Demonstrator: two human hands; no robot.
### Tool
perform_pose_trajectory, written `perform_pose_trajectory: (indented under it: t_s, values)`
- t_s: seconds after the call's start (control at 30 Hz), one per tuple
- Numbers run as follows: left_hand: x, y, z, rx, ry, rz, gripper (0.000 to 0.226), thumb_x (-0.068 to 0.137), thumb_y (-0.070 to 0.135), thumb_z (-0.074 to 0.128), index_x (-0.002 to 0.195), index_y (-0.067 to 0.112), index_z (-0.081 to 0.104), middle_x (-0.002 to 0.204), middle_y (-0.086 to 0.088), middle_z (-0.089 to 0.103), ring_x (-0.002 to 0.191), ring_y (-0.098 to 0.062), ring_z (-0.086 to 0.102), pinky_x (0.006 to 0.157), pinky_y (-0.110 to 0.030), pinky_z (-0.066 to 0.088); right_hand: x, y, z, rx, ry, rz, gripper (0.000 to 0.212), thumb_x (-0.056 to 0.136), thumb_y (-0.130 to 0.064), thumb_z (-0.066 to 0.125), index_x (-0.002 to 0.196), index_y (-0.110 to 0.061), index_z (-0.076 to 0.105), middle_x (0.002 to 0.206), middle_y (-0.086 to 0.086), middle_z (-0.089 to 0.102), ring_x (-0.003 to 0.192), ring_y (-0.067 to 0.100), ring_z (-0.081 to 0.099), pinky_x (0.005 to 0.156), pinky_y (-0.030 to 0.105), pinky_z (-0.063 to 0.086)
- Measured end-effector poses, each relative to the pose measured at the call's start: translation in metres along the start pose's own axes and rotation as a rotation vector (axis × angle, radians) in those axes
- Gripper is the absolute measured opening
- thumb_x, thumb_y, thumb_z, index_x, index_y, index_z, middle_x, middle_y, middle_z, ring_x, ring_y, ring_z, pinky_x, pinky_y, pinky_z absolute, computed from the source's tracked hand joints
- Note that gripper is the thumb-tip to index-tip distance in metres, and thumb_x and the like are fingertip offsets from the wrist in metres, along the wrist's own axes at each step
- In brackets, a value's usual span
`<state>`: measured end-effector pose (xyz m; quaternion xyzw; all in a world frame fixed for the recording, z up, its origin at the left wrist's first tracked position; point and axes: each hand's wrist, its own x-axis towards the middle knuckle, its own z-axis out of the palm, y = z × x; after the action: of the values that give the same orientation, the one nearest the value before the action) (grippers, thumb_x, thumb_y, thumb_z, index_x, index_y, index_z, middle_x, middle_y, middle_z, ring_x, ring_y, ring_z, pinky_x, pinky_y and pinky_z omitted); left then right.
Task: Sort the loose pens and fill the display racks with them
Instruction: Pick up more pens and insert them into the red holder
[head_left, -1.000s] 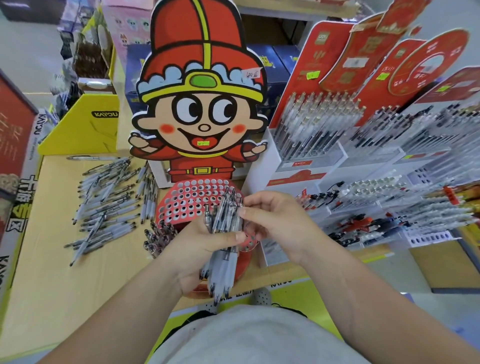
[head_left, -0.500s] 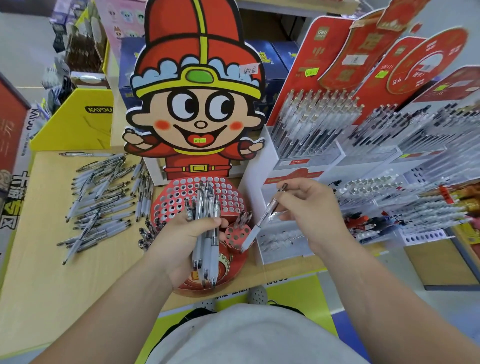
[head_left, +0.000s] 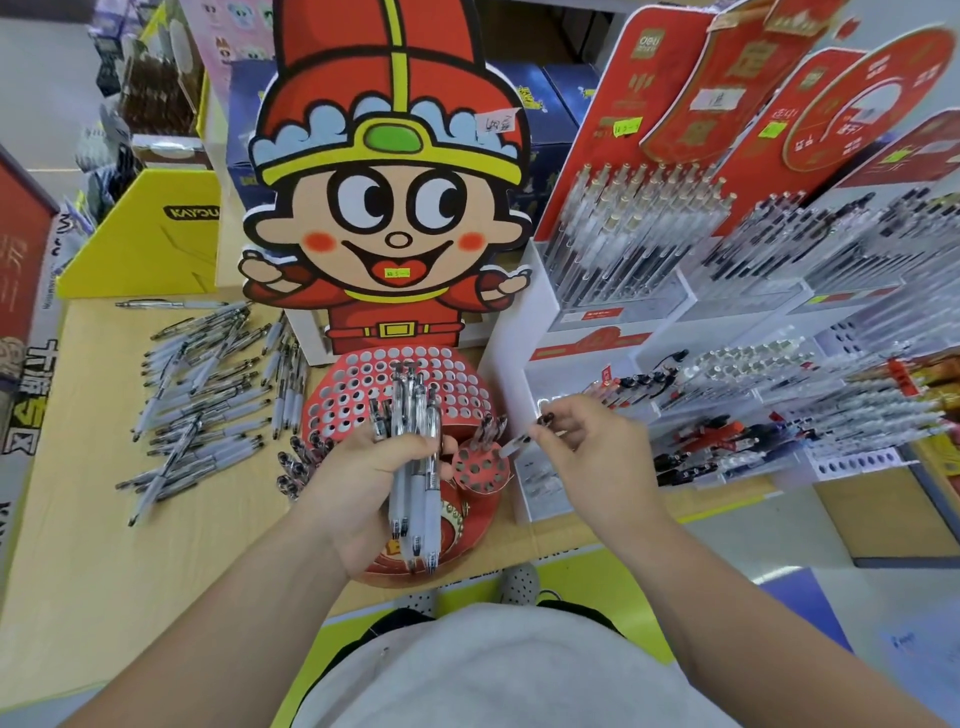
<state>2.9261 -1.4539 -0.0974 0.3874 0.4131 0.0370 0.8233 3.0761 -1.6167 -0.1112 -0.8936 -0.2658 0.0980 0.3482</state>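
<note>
My left hand (head_left: 358, 483) grips a bundle of white-barrelled pens (head_left: 415, 467), tips pointing down, over the front of the red perforated rack (head_left: 363, 395). My right hand (head_left: 592, 457) pinches a single pen (head_left: 519, 441) and holds it slanted, tip down, at the small red holed tier (head_left: 478, 467) on the rack's right front. A few pens stand in that tier and at the rack's left front edge. Loose pens (head_left: 202, 395) lie in a heap on the wooden table to the left.
A cartoon cardboard figure (head_left: 389, 208) rises behind the red rack. White tiered racks (head_left: 727, 338) full of pens fill the right side, under red sign boards. A yellow box (head_left: 145, 239) stands at the back left. The table's front edge (head_left: 519, 556) lies near my body.
My right hand has drawn one pen out of the bundle and brought it down towards the small red tier. My left hand has lowered slightly with the remaining bundle.
</note>
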Motion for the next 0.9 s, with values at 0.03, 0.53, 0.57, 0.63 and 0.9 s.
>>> perform_pose_trajectory:
  t_s: [0.03, 0.53, 0.57, 0.63, 0.9]
  values:
    - [0.000, 0.000, -0.001, -0.003, 0.002, -0.001, 0.028, 0.094, -0.001, 0.060, 0.122, 0.000, 0.063, 0.100, -0.017, 0.076, 0.067, -0.018, 0.070, 0.053, -0.028, 0.055, 0.000, 0.001, 0.002, -0.011, 0.002, 0.000, 0.011, 0.085, -0.023, 0.080, 0.093, -0.022, 0.073, 0.083, -0.009, 0.073, 0.070, 0.002, 0.066, 0.071, 0.034, 0.058]
    - [-0.006, 0.000, 0.002, -0.011, 0.005, 0.000, 0.019, 0.094, 0.000, 0.061, 0.112, 0.004, 0.067, 0.093, -0.012, 0.077, 0.067, -0.017, 0.070, 0.057, -0.030, 0.056, 0.008, 0.010, 0.022, -0.208, -0.126, -0.057, 0.020, 0.087, -0.030, 0.077, 0.103, -0.019, 0.073, 0.092, -0.006, 0.076, 0.072, 0.011, 0.067, 0.064, 0.023, 0.047]
    - [-0.006, 0.000, 0.002, -0.012, 0.006, 0.001, 0.018, 0.094, 0.000, 0.061, 0.109, 0.006, 0.068, 0.092, -0.012, 0.077, 0.067, -0.017, 0.069, 0.058, -0.031, 0.056, 0.009, 0.010, 0.023, -0.212, -0.130, -0.053, 0.020, 0.087, -0.030, 0.077, 0.103, -0.019, 0.072, 0.093, -0.006, 0.075, 0.073, 0.011, 0.066, 0.064, 0.022, 0.046]
    - [-0.006, 0.000, 0.003, -0.022, 0.003, 0.007, 0.017, 0.093, 0.000, 0.062, 0.106, 0.008, 0.068, 0.093, -0.013, 0.077, 0.069, -0.019, 0.069, 0.060, -0.031, 0.056, 0.011, 0.009, 0.022, -0.223, -0.140, -0.051, 0.020, 0.088, -0.032, 0.076, 0.103, -0.019, 0.072, 0.093, -0.006, 0.075, 0.075, 0.011, 0.066, 0.063, 0.023, 0.044]
    - [-0.007, -0.001, 0.001, 0.024, -0.062, 0.035, 0.019, 0.094, 0.003, 0.062, 0.111, 0.001, 0.070, 0.103, -0.015, 0.077, 0.070, -0.019, 0.070, 0.063, -0.030, 0.058, 0.013, 0.005, 0.022, -0.241, -0.150, -0.073, 0.018, 0.087, -0.031, 0.077, 0.099, -0.019, 0.071, 0.090, -0.005, 0.074, 0.076, 0.016, 0.068, 0.061, 0.024, 0.042]
